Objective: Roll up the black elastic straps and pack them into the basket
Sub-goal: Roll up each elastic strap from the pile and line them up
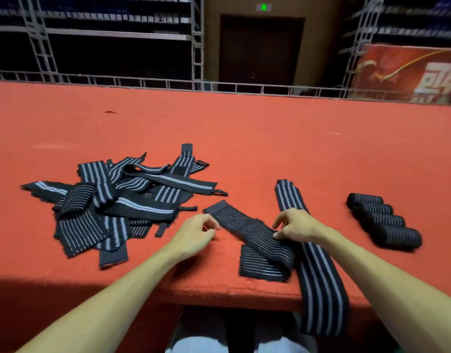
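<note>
While right hand (295, 225) pinches the fine-striped strap (244, 230) mid-length, strap's long axis runs up-left from that grip to its free end, just beside left hand (196, 233), fingers loosely curled, holding nothing.

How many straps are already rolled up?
4, in a row on the table, right side: farthest roll, second roll, third roll, nearest roll. The loose pile could hide more.

Table (244, 128), red felt top, front edge in view.
- Left: heap of loose straps (112, 200), black with grey stripes, overlapping.
- Front centre: one fine-striped strap (255, 240), folded over itself.
- Touching it on the right: one broad-striped strap (318, 276), near end hanging over the front edge.
- Far right: four rolled straps (382, 220) in a touching row.
</note>
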The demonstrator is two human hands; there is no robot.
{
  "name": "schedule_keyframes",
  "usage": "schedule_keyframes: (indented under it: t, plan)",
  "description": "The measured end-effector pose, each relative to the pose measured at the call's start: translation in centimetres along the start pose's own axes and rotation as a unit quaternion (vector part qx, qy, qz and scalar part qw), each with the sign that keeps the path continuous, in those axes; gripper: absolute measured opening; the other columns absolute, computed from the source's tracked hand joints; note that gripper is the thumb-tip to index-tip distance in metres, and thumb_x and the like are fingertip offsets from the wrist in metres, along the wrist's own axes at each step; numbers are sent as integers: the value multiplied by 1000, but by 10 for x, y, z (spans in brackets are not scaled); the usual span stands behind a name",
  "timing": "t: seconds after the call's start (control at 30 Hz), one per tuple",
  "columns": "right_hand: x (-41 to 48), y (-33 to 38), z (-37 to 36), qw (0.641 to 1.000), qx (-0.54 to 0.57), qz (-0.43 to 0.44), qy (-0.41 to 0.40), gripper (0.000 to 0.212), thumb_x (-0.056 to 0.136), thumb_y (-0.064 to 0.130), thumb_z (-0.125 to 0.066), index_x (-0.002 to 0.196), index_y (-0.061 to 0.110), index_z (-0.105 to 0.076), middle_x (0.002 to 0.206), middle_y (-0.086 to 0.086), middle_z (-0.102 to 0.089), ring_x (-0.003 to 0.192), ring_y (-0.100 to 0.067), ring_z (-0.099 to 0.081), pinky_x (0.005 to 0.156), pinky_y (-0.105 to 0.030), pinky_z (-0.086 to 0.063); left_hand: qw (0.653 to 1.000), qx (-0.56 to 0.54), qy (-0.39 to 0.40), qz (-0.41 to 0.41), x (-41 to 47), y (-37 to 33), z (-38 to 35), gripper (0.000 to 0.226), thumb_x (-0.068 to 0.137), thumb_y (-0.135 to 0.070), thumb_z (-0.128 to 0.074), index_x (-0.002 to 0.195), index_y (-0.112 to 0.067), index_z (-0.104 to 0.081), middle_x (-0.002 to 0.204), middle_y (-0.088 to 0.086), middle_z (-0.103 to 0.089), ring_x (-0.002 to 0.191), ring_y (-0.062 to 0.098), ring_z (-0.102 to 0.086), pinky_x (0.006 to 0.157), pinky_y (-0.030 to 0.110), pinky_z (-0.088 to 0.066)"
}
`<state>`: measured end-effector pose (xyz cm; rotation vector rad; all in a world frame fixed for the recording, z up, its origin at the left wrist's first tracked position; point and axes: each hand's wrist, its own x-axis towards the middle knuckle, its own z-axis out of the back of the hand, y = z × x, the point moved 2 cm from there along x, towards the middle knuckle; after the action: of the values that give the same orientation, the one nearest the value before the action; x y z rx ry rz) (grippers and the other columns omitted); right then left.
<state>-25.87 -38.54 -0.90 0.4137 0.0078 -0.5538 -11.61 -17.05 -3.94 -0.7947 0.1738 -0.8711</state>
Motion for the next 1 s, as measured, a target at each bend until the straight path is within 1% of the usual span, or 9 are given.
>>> schedule_keyframes:
  t: [0.1, 0.2, 0.3, 0.4, 0.53, 0.63, 0.73, 0.83, 1.0]
  plan:
    - [2, -6, -3, 1000, -9, -4, -4, 19, 80, 29, -75, 95, 18, -74, 83, 4, -65, 82, -10, -59, 72, -18, -40, 999, 27, -20, -1, 9, 2, -7, 16, 85, -7, -57, 87, -23, -62, 94, -3, -60, 88, 11, -53, 77, 17, -33]
    - [12, 1, -7, 999, -35, 10, -27, 15, 83, 26, -69, 92, 15, -75, 83, 1, -66, 83, -13, -60, 72, -22, -44, 997, 37, -71, 19, 26, 14, -12, 12, 87, -13, -57, 90, -25, -59, 93, -3, -54, 88, 14, -56, 89, 28, -41]
    - [28, 15, -12, 996, -30, 36, -69, 15, 83, 19, -62, 90, 14, -74, 91, -4, -71, 90, -19, -64, 79, -28, -51, 989, 52, -123, 69, 47, 25, -15, 18, 91, -24, -54, 107, -19, -60, 109, 3, -53, 106, 24, -56, 98, 37, -40]
    - [45, 31, -19, 995, -8, 65, -70, 17, 86, 19, -60, 96, 14, -73, 99, -5, -70, 96, -20, -63, 79, -24, -46, 976, 113, -133, 127, 64, 34, -20, 36, 94, -38, -49, 123, -18, -56, 125, 6, -47, 122, 25, -43, 105, 40, -30]
    - [70, 40, -33, 995, 27, 80, -47, 24, 90, 24, -60, 110, 14, -67, 106, -6, -68, 103, -21, -60, 79, -21, -38, 971, 127, -160, 121, 70, 40, -24, 22, 91, -39, -56, 109, -26, -60, 116, 1, -49, 118, 22, -41, 100, 37, -29]
    - [83, 42, -38, 992, 81, 75, -59, 41, 92, 35, -59, 126, 14, -56, 114, -5, -60, 106, -19, -56, 87, -25, -38, 978, 54, -182, 81, 68, 42, -21, 5, 90, -31, -59, 94, -29, -59, 102, -7, -54, 107, 17, -49, 94, 37, -33]
    - [84, 53, -34, 979, 126, 123, -99, 42, 93, 36, -58, 130, 17, -54, 115, 1, -59, 98, -9, -52, 87, -20, -36, 982, -38, -182, 19, 67, 38, -18, 15, 88, -23, -63, 82, -33, -54, 86, -14, -62, 90, 12, -59, 90, 41, -44]
    - [75, 66, -22, 965, 152, 175, -124, 19, 94, 31, -59, 103, 19, -70, 93, 8, -69, 80, -6, -57, 74, -21, -39, 971, -153, -181, -15, 59, 30, -14, 20, 86, -10, -65, 81, -28, -57, 82, -10, -65, 82, 10, -63, 83, 38, -52]
    - [54, 76, 15, 935, 252, 182, -171, 12, 88, 25, -66, 77, 23, -68, 66, 8, -65, 62, -8, -58, 60, -29, -45, 914, -386, -122, 11, 48, -9, 5, 17, 88, -10, -63, 100, -18, -54, 86, 4, -68, 76, 14, -65, 70, 28, -56]
